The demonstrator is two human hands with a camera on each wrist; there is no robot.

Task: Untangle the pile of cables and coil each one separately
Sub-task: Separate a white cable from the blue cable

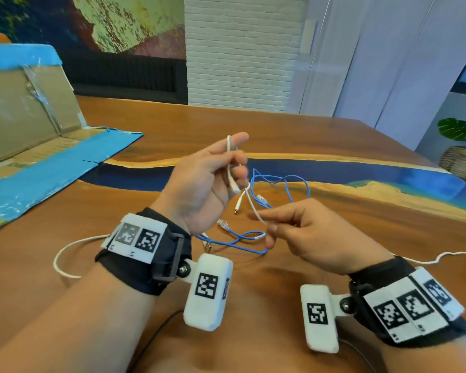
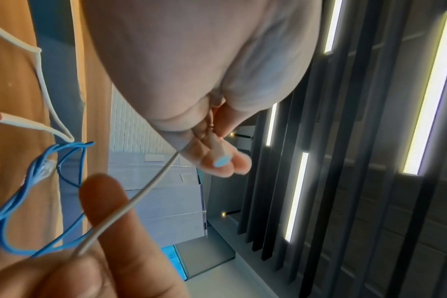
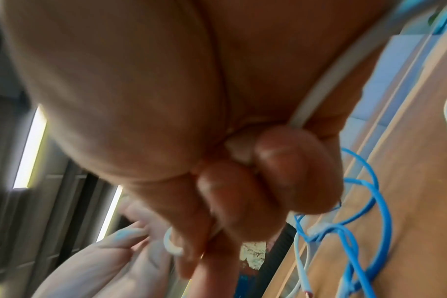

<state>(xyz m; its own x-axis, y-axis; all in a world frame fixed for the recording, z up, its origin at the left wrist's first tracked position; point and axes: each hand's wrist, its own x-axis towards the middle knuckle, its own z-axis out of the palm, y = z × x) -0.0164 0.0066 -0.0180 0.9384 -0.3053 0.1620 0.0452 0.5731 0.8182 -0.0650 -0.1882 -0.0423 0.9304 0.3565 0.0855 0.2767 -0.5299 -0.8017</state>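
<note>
While aloft, white cable (image 1: pixel 250 203) between hands

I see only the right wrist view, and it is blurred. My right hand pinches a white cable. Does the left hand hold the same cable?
Observer: Yes. The left hand grips the white cable, which runs from there down to the right hand, both above the table.
Operator: Is one end of it free?
Observer: Yes. One plug hangs free just below the left hand, off the table.
Operator: Does any hand touch the blue cable?
Observer: It does not look so. The blue cable lies in loose loops on the table under and beyond the hands.
</note>
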